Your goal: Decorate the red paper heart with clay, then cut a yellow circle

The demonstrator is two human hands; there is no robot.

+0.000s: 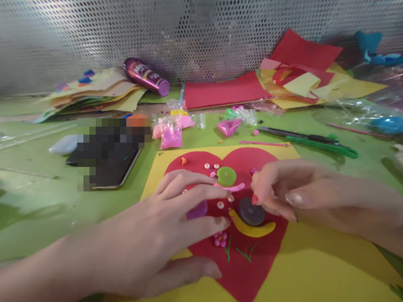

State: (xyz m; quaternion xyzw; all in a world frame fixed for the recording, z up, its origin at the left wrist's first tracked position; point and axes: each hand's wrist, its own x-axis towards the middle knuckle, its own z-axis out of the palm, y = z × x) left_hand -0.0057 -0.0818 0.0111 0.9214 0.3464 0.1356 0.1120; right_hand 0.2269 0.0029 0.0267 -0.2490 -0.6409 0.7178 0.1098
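My left hand (176, 218) lies over the left part of a red paper heart (267, 268) with its fingers spread, partly covering a purple clay disc (197, 209). My right hand (283, 193) hovers over the heart's right side, fingers curled together. A small red spot shows at one fingertip; I cannot tell whether it is clay or nail. Below it sits a clay snail with a dark grey shell (252, 211) and yellow body (252, 228). Above are a green clay disc (226, 176) on a pink body (233, 187), and a pink clay flower (220, 239) lies lower, beside green grass blades (247, 253).
The heart is on a yellow sheet (324, 272). Behind it lie bagged pink clay (171, 136), a cutter knife (296, 135) and green scissors or tweezers (327, 147). A phone (126, 167) lies left; red paper (223, 90) and a purple canister (146, 76) stand along the mesh wall.
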